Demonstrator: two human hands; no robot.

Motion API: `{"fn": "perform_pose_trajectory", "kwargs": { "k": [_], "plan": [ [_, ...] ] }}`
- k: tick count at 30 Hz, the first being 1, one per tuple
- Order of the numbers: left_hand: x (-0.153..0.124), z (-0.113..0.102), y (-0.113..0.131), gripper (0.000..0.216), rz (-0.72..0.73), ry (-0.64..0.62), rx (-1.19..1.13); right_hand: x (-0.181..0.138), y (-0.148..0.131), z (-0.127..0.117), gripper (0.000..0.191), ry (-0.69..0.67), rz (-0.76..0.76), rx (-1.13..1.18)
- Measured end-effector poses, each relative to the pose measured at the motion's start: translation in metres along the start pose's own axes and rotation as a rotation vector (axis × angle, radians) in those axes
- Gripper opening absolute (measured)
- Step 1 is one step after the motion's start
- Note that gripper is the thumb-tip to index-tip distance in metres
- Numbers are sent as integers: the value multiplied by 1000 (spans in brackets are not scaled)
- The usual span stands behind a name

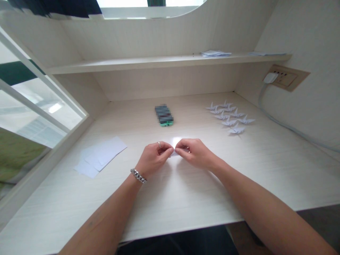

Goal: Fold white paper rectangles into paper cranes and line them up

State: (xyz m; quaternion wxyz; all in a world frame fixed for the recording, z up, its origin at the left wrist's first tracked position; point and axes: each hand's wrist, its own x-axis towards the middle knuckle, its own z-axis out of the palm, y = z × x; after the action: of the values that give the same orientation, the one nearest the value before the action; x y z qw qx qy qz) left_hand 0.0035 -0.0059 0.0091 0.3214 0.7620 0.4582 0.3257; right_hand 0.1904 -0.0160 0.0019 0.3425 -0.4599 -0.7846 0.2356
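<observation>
Between my two hands is a small piece of folded white paper (174, 154), mostly covered by the fingers. My left hand (156, 156), with a ring and a chain bracelet at the wrist, pinches its left side. On the other side my right hand (195, 152) grips it with thumb and fingers, the fingertips of both hands nearly meeting. Several white paper cranes (230, 121) stand grouped at the back right of the desk. To the left, a few loose white paper sheets (102, 154) lie overlapping.
A blurred dark phone-like object (164, 115) with a green edge lies beyond my hands. Above runs a shelf (132, 64) with a paper stack (215, 53). A white cable (292, 129) hangs from a wall socket (288, 77) on the right. The desk's front edge is near my body.
</observation>
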Motion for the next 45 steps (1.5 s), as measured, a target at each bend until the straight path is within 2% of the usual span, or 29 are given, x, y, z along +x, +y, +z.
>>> {"fn": "perform_pose_trajectory", "kwargs": {
  "k": [4,8,16,21,23,26,30,32,35,37,41,43,45],
  "plan": [
    [-1,1,0,15,60,-29,107,-1,-3,-1,15,-45,21,-13],
    [0,-1,-1,16,41,-41,123,0,-2,-7,18,-64,52,-16],
    [2,-4,-2,17,-38,-11,91,1,8,-16,14,29,79,40],
    [1,-2,1,17,1,-53,105,0,1,-5,14,-104,35,53],
    [1,-5,-2,18,-27,-44,89,1,1,-4,15,-110,50,68],
    [4,-11,-8,20,-113,33,-26,3,7,-4,16,-56,129,193],
    [6,-10,-12,26,-192,176,-353,7,13,1,23,67,284,552],
    [6,-5,-9,29,-196,169,-451,8,12,5,26,126,331,683],
    [4,3,-3,30,-166,74,-443,9,8,9,29,154,355,756],
    [3,7,-2,28,-141,50,-407,9,5,11,29,134,353,758],
    [3,7,-7,23,-154,81,-389,7,4,13,26,62,304,638],
    [3,7,-8,21,-161,88,-368,6,3,12,21,92,263,532],
    [3,7,-9,20,-158,89,-319,6,2,12,16,183,235,423]
  ]
}}
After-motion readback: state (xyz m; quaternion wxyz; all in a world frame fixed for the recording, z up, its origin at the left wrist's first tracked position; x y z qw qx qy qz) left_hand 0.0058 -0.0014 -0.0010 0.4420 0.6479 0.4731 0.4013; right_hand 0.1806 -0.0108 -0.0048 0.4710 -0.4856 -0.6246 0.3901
